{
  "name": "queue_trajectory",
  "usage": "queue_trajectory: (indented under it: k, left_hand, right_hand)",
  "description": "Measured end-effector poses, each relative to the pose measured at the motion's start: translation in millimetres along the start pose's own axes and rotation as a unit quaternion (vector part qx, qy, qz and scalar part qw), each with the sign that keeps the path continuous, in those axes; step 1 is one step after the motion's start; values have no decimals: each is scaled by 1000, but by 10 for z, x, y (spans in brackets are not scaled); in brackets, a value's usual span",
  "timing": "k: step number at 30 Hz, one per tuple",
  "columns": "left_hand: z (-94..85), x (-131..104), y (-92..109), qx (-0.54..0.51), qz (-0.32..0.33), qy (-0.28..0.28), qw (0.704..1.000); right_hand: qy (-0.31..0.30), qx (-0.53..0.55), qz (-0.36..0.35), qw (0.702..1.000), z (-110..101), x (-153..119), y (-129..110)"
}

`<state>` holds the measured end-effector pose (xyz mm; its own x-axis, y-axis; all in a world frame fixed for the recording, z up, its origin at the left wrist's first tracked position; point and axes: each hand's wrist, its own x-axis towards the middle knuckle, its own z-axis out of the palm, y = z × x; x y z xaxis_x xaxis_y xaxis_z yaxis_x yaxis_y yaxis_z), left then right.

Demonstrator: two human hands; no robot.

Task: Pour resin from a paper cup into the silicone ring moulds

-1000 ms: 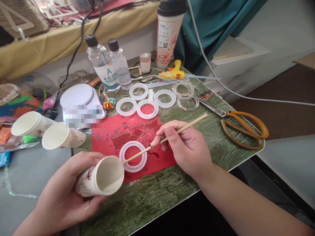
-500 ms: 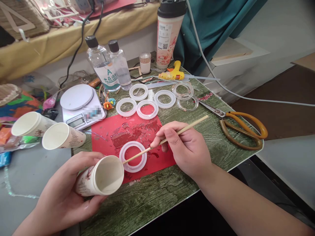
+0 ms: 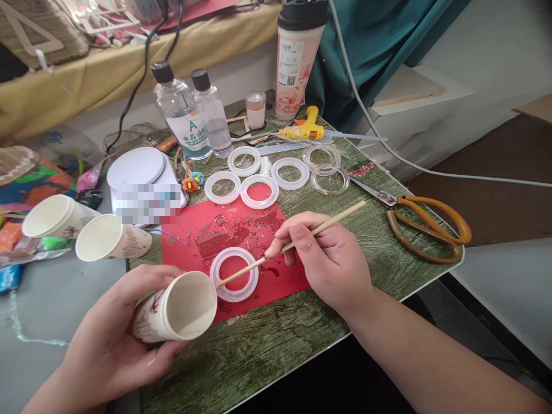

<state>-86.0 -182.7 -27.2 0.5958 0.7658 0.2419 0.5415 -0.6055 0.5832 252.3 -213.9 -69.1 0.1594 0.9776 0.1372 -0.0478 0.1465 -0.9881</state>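
My left hand (image 3: 116, 328) is wrapped round a white printed paper cup (image 3: 192, 307), tilted with its mouth toward me and to the right. In my right hand (image 3: 323, 256) a thin wooden stick (image 3: 336, 219) is pinched like a pen. Its lower end reaches the left side of a whitish ring mould (image 3: 234, 253), close by the cup's rim; whether it touches the mould or the rim I cannot tell. The mould lies on a red sheet (image 3: 181, 224) spotted with shiny wet-looking patches. More ring moulds (image 3: 290, 173) lie behind the sheet, beside clear rings (image 3: 330, 180).
Scissors (image 3: 422, 221) lie at the right edge. A yellow glue gun (image 3: 308, 125), a tall lidded cup (image 3: 297, 69) and two clear bottles (image 3: 190, 126) stand or lie at the back. A white scale (image 3: 135, 169) and two paper cups (image 3: 101, 238) are at the left.
The whole view has shifted very slightly. Both hands, the paper cup and the stick hold nearly the same positions as before.
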Motion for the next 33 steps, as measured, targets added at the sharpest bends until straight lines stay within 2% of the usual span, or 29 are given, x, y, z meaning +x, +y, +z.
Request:
queue_trajectory:
  k: [7, 15, 20, 33]
  left_hand:
    - [-18, -2, -23, 21, -5, 10, 1000]
    - [52, -92, -70, 10, -23, 44, 999]
    - [20, -61, -67, 29, -4, 21, 999]
    - [-6, -54, -103, 33, 1, 23, 999]
  right_hand:
    - [-4, 9, -1, 1000, -8, -9, 8]
    - [-2, 12, -9, 1000, -5, -16, 23]
    - [-2, 14, -17, 1000, -6, -17, 22]
    - [-1, 29, -22, 999, 1, -3, 12]
